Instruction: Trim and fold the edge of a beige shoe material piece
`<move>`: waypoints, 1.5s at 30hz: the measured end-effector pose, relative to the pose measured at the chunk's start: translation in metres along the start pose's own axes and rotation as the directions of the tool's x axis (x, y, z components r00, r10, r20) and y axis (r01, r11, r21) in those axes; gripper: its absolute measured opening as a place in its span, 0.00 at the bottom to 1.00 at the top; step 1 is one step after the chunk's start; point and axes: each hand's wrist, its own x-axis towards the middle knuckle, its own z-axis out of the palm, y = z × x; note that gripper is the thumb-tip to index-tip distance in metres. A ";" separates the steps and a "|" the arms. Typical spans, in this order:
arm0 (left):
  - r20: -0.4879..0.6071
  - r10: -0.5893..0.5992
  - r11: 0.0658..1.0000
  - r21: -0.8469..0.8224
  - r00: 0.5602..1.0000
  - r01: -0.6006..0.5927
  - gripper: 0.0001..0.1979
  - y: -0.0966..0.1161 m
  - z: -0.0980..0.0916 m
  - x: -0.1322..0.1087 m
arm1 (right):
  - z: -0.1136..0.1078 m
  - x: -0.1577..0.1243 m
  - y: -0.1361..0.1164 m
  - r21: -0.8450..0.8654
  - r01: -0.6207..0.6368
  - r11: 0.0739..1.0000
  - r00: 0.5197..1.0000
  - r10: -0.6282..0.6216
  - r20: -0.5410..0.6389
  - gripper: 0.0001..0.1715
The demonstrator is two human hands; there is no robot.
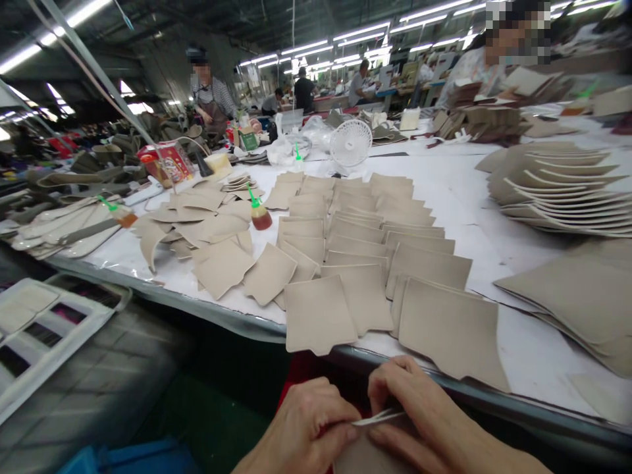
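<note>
Both my hands are closed on one taupe leather-like piece [372, 451] below the table's front edge. My left hand [313, 418] pinches its pale top edge between thumb and fingers. Close beside it, my right hand [419, 415] grips the same edge from the other side, with fingers curled over. The piece's lower part runs out of the picture. Just beyond my hands, overlapping rows of similar taupe panels [318, 313] lie on the white-covered table [454, 191], and one larger panel [449, 329] overhangs the edge.
A green-tipped bottle of amber liquid [261, 214] stands among loose pieces. Another such bottle [118, 212] lies at left. Stacked curved panels [557, 191] are at right. A white fan [350, 143] stands farther back. A grey bin [99, 362] is lower left. Co-workers [212, 95] are beyond the table.
</note>
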 end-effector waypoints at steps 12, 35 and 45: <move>0.018 -0.002 1.000 -0.001 1.000 0.002 0.19 -0.003 -0.004 -0.003 | -0.015 0.008 -0.012 -0.075 0.100 0.992 0.979 -0.085 0.183 0.11; -0.015 -0.033 0.995 -0.098 0.999 0.032 0.14 0.008 0.007 0.019 | -0.019 -0.014 0.019 0.248 -0.118 0.961 0.985 0.082 0.150 0.28; -0.004 -0.143 0.979 -0.148 0.990 0.141 0.14 0.003 -0.009 0.005 | -0.012 -0.009 0.024 0.226 -0.187 0.956 0.978 0.159 0.135 0.21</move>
